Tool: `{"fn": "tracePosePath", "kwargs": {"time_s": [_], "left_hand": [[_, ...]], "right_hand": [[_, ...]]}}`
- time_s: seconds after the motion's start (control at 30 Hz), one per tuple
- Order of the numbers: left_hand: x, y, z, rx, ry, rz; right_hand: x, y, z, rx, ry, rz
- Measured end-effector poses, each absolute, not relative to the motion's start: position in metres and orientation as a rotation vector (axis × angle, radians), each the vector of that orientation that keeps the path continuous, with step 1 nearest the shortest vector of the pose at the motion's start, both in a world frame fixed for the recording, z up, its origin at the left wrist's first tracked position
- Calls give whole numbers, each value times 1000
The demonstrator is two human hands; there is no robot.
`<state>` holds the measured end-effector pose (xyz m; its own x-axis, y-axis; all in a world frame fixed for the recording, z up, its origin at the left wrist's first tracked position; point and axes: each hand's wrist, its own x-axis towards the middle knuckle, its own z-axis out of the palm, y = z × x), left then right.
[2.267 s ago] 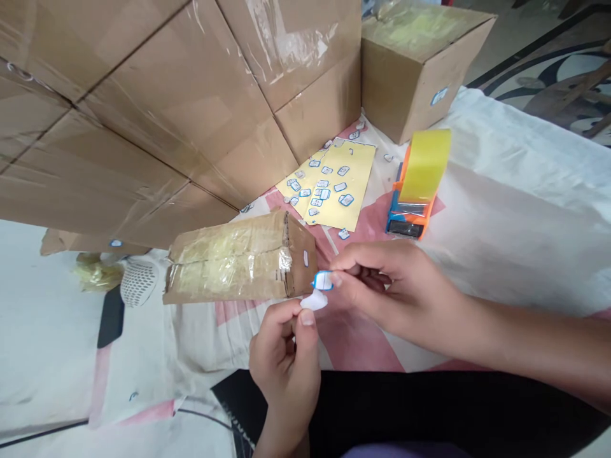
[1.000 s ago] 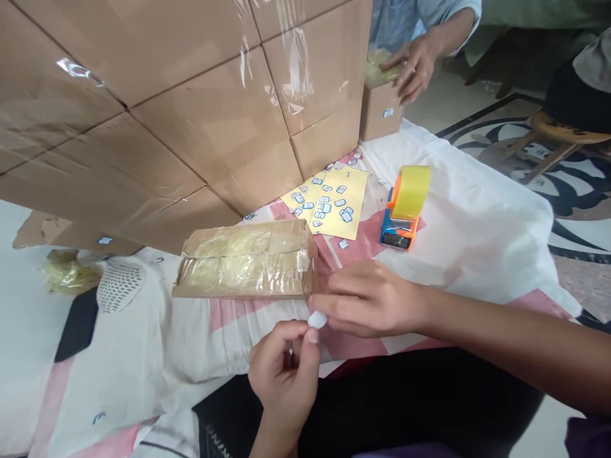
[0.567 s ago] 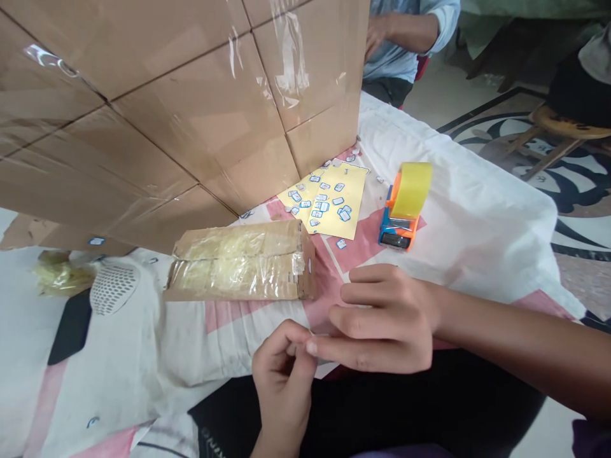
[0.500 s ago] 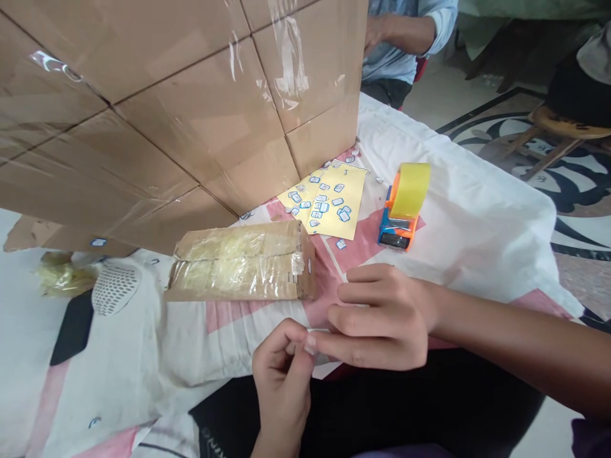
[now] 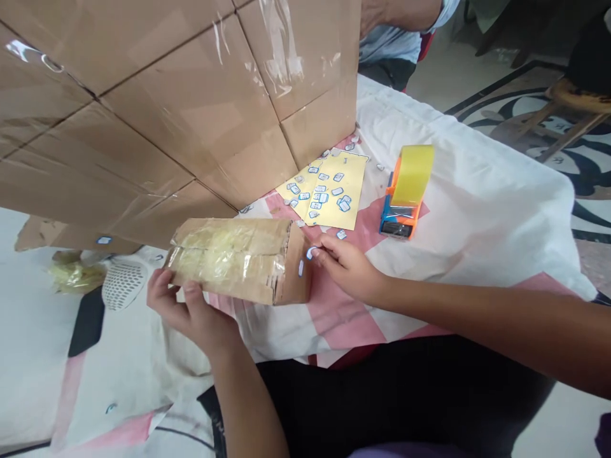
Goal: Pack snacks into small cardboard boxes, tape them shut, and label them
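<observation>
A long, flat cardboard box [image 5: 238, 257] wrapped in clear tape lies on the cloth in front of me. My left hand [image 5: 184, 305] grips its near left edge, fingers curled on the top. My right hand [image 5: 346, 264] pinches a small blue-edged white sticker [image 5: 311, 252] right beside the box's right end face, which carries one such sticker [image 5: 300, 268].
A stack of big taped cartons [image 5: 167, 95] fills the back left. A yellow sheet with several stickers [image 5: 329, 191] and an orange-blue tape dispenser [image 5: 405, 191] lie behind. Another person's sleeve [image 5: 405, 19] shows at the top. A white perforated scoop [image 5: 121, 283] lies at left.
My left hand left the sticker backing and took hold of the box's left edge. My right hand carried the peeled sticker up to the box's right end. The small carton at back is gone.
</observation>
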<state>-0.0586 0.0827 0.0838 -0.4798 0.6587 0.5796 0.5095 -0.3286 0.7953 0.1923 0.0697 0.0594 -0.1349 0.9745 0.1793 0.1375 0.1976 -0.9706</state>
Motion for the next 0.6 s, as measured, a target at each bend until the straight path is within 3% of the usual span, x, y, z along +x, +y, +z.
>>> {"fn": "tracePosePath", "kwargs": {"time_s": [0.17,0.4,0.6], "left_hand": [[-57,87,69,1394,1433,2009],[-61,90,62,1492,1434,1913],[-56,94,53,1523,1302,2111]], "right_hand": [[188,61,58,-1085,-1502,1171],[184,54,57,-1051,-1460,1272],[184,56,58,-1022,-1522,1218]]}}
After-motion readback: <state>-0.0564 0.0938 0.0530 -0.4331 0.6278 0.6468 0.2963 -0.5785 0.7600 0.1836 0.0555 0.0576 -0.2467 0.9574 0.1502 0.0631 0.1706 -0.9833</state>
